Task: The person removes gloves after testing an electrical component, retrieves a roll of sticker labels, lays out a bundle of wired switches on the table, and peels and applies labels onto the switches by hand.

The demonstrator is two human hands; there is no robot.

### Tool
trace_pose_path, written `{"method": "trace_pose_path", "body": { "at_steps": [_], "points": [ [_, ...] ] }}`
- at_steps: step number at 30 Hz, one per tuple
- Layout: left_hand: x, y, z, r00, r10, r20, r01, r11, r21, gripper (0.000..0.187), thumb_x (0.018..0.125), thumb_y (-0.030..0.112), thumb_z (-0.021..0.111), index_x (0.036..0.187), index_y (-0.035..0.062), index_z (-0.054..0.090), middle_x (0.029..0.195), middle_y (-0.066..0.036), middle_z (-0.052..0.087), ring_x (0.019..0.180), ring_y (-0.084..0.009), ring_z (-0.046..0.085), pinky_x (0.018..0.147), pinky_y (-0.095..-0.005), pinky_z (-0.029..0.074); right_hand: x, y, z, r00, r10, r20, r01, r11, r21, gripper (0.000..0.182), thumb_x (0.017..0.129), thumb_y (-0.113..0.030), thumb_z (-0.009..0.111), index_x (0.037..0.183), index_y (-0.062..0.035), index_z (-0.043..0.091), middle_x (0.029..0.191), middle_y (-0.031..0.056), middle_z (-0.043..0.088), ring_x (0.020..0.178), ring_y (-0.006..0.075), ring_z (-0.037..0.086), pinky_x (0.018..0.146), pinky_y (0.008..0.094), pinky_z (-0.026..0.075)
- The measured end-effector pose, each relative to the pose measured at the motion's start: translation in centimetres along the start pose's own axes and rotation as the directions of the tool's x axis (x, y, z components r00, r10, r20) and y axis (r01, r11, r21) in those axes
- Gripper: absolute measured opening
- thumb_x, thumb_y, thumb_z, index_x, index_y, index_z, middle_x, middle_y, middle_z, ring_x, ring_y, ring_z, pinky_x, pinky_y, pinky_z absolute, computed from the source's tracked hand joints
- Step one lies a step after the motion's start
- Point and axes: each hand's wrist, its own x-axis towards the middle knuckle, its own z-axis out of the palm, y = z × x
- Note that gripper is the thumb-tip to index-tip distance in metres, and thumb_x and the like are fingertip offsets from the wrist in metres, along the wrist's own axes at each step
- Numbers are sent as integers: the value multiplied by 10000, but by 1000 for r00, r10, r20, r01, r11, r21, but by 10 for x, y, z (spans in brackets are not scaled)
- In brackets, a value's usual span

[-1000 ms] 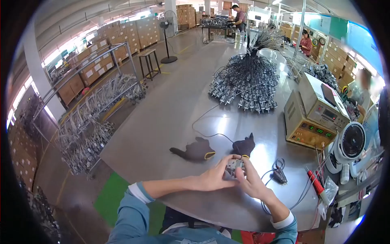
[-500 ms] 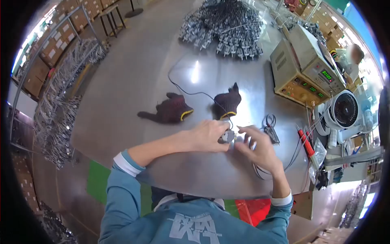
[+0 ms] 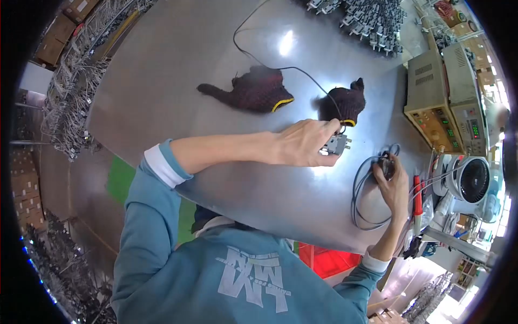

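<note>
My left hand (image 3: 305,144) grips a grey power plug (image 3: 337,144) between thumb and fingers, its metal prongs facing right. From the plug a thin black cord (image 3: 302,70) runs up and away to the left across the metal table. Off to the right, my right hand (image 3: 394,181) is closed around a dark connector (image 3: 386,164), mostly covered by the fingers. Grey leads (image 3: 355,197) loop beside that hand. Two dark knitted gloves with yellow cuffs, a left one (image 3: 253,90) and a right one (image 3: 342,103), lie just beyond the plug.
A heap of plugs and cords (image 3: 372,21) lies at the far side of the metal table (image 3: 162,81). Test instruments with green displays (image 3: 450,108) stand at right, near a small fan (image 3: 474,180) and a red-handled probe (image 3: 417,197). Cable bundles (image 3: 75,102) hang at left.
My right hand has moved right, away from the plug, and closed on the dark connector lying there. My left hand still holds the plug. The camera view has turned and shifted.
</note>
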Motion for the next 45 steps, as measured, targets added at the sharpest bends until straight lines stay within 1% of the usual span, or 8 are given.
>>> {"method": "trace_pose_path", "body": {
  "at_steps": [4,7,12,16,29,36,38,45],
  "points": [
    [2,-7,5,1000,14,-15,-15,996,-83,582,918,323,779,1247,-69,502,980,-271,687,717,-342,698,680,-452,556,4,-24,-10,1000,12,-2,-11,998,67,410,973,-248,769,1259,28,668,916,88,671,817,197,645,768,329,527],
    [2,-2,3,1000,-2,4,3,997,-75,623,969,441,714,1251,-55,462,1015,-354,666,910,-529,677,841,-557,533,9,-29,1,989,107,-97,-20,767,641,228,1069,-211,682,1207,-30,687,980,10,672,884,86,617,762,240,488],
    [0,0,5,999,-6,-33,7,1000,30,624,977,462,707,1247,-40,454,1042,-350,664,901,-539,673,805,-570,540,13,-69,19,996,28,-86,68,407,911,395,1077,-133,632,1430,2,521,1294,143,674,1216,251,670,1027,382,571],
    [0,8,5,999,-31,-29,33,997,71,622,969,446,738,1227,-43,453,1046,-349,664,853,-531,675,744,-564,552,8,-74,31,991,-52,-122,128,151,980,406,1134,-235,532,1447,18,485,1342,211,643,1270,331,657,1040,478,604],
    [-3,3,8,994,80,-78,-70,990,123,632,943,380,792,1227,-78,463,1029,-336,677,820,-500,691,708,-539,553,3,-83,47,913,8,-407,395,221,891,354,1129,-226,531,1341,58,550,1296,280,672,1234,445,679,989,552,628],
    [-2,-1,10,992,91,-89,-78,987,139,623,939,371,796,1224,-67,458,999,-320,683,804,-493,694,687,-531,551,5,-95,56,943,23,-332,313,271,910,291,1130,-144,492,1363,29,521,1343,260,638,1279,435,651,1024,561,609],
    [-3,-2,9,994,71,-85,-60,990,126,616,941,371,792,1218,-63,455,991,-317,683,798,-493,693,680,-531,549,5,-95,59,934,-14,-357,355,159,921,324,1131,-186,510,1371,31,516,1332,252,640,1294,445,637,1048,576,589],
    [-3,-6,13,982,162,-102,-147,979,140,593,947,373,779,1211,-40,445,970,-309,682,779,-513,674,668,-547,539,6,-83,59,948,-11,-320,314,215,925,429,1134,-285,523,1416,37,499,1394,274,614,1304,454,629,1035,578,584]
  ]
}}
